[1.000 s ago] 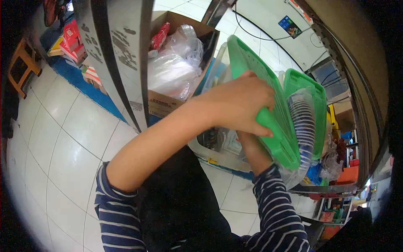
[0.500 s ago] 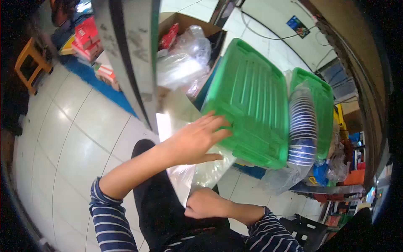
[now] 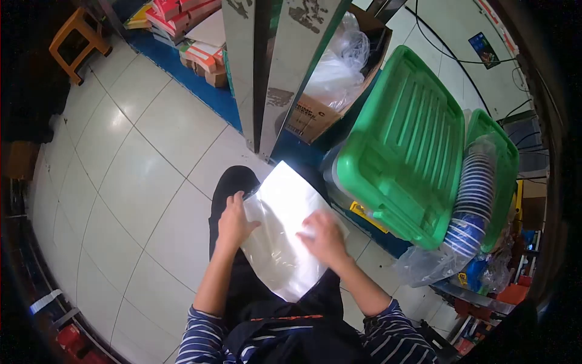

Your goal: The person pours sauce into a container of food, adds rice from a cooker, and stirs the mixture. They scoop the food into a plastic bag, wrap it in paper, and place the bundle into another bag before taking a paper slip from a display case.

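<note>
A glossy white plastic sheet [image 3: 276, 212], with a clear, crinkled layer along its left and lower parts, lies across my lap. My left hand [image 3: 234, 225] is at its left edge, fingers spread and thumb reaching over the clear layer. On the right part of the sheet is my right hand [image 3: 324, 238], its fingers bent and blurred by motion, so I cannot tell whether they grip it.
A green-lidded bin [image 3: 403, 145] stands close on my right, with a bagged stack of striped cups [image 3: 473, 194] beside it. Ahead are a metal post [image 3: 285, 67] and a cardboard box [image 3: 315, 118] of plastic bags. An orange stool [image 3: 79, 45] stands far left.
My left hand has drawn back from near the green lid to the sheet's left edge. The right hand has risen onto the sheet's right part, and the sheet now lies flatter over my lap.
</note>
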Available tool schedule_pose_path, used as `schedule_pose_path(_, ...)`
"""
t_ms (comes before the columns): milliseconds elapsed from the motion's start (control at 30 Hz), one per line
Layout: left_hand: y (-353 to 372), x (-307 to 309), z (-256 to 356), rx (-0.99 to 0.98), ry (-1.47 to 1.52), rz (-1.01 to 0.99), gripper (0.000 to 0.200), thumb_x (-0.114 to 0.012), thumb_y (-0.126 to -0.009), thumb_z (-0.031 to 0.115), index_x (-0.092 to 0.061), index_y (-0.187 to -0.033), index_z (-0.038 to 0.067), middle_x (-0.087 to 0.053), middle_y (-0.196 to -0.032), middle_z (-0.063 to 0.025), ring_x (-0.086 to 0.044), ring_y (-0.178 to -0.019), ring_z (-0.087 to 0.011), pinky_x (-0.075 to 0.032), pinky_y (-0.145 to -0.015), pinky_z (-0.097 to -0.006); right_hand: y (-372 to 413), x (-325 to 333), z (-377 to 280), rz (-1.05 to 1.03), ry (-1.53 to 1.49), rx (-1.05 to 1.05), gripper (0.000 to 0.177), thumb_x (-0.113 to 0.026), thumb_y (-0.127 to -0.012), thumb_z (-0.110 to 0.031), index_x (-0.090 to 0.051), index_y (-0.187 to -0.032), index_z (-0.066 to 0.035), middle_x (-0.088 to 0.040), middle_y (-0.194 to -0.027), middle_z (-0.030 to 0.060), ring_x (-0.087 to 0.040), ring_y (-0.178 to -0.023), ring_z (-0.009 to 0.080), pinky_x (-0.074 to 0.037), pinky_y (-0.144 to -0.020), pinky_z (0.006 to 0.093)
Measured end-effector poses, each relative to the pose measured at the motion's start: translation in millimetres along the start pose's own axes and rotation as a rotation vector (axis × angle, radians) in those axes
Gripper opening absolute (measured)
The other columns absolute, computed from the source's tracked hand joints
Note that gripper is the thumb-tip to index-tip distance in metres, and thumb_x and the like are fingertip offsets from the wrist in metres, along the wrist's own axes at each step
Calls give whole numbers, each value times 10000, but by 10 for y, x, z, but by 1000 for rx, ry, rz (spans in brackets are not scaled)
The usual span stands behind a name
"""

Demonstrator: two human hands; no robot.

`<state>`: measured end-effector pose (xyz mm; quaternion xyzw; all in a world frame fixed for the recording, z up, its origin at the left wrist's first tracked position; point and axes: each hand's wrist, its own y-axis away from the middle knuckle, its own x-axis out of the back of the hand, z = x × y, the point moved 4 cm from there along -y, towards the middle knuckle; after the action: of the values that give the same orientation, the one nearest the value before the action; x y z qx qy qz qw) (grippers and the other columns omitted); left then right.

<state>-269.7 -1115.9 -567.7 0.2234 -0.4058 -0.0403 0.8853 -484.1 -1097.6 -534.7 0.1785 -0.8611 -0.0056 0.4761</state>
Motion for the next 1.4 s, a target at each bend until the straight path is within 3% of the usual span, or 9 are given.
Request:
schedule_pose_path(167,-91,215,-351,-33,263,-17,549,-756,-555,107,-537,-1043,-19,-602,-987,-164,-584,-907,-260,-457,-797,-325,-24,38,361,211,2,-156,727,-771,-597,-340,-395,-1139,-34,-416,-1127,182,-400,-1070,351,-362,-878,402)
schedule_pose_path(467,-184,182,-672,92,458,-545,360,-709,-671,210,-606,-975,47,-614,-843,-71,-581,-802,-149,-458,-725,-289,-24,-75,538,429,-359,-133,503,-759,-620,-389,-481,-803,-12,-527,-596,113,-534,-522,249,-422,-492,324)
schedule_pose_path(767,264,373,-427,272,1361,-546,236,-516,-840,220,-541,-915,-2,-575,-866,-43,-534,-766,-84,-438,-648,-233,-98,-113,651,310,-484,-61,487,-746,-639,-433,-482,-715,-30,-502,-551,68,-447,-477,141,-349,-431,304)
schedule_pose_path(867,416,388,-666,116,1885,-735,170,-485,-839,171,-535,-880,13,-567,-822,-33,-540,-757,-83,-441,-630,-230,-18,-11,518,170,-486,-16,485,-747,-638,-437,-513,-743,-26,-534,-587,50,-468,-516,115,-379,-457,284)
schedule_pose_path(900,526,615,-502,245,1703,-628,136,-458,-839,141,-525,-844,23,-541,-771,-16,-522,-717,-76,-432,-614,-226,49,75,408,143,-531,7,482,-755,-631,-430,-530,-751,-22,-547,-611,39,-483,-542,105,-397,-480,273)
schedule_pose_path(1067,1002,1600,116,-42,1331,-717,74,-506,-811,51,-555,-851,12,-549,-789,-8,-513,-750,-73,-412,-664,-208,372,806,-340,-214,-812,-127,442,-810,-576,-336,-611,-783,0,-622,-699,49,-571,-635,105,-466,-585,281)
schedule_pose_path(1133,1199,2025,467,-315,1079,-702,85,-515,-843,67,-579,-858,13,-553,-799,6,-499,-751,-74,-406,-673,-218,494,1185,-670,-224,-604,-62,422,-814,-572,-292,-624,-803,7,-641,-720,65,-600,-648,121,-478,-596,282)
schedule_pose_path(1300,1826,3046,1135,-340,800,-773,154,-519,-869,116,-601,-934,3,-586,-829,-6,-493,-801,-72,-403,-726,-230,895,2022,-1368,-258,-491,237,333,-803,-584,-172,-645,-814,10,-663,-768,86,-644,-671,156,-491,-613,268)
schedule_pose_path(1400,2235,3468,1556,-349,801,-845,146,-507,-874,108,-593,-932,5,-579,-842,-3,-488,-807,-71,-401,-728,-228,1349,2447,-1733,-280,-745,-29,324,-811,-573,-159,-649,-797,9,-661,-751,85,-635,-660,144,-486,-611,272)
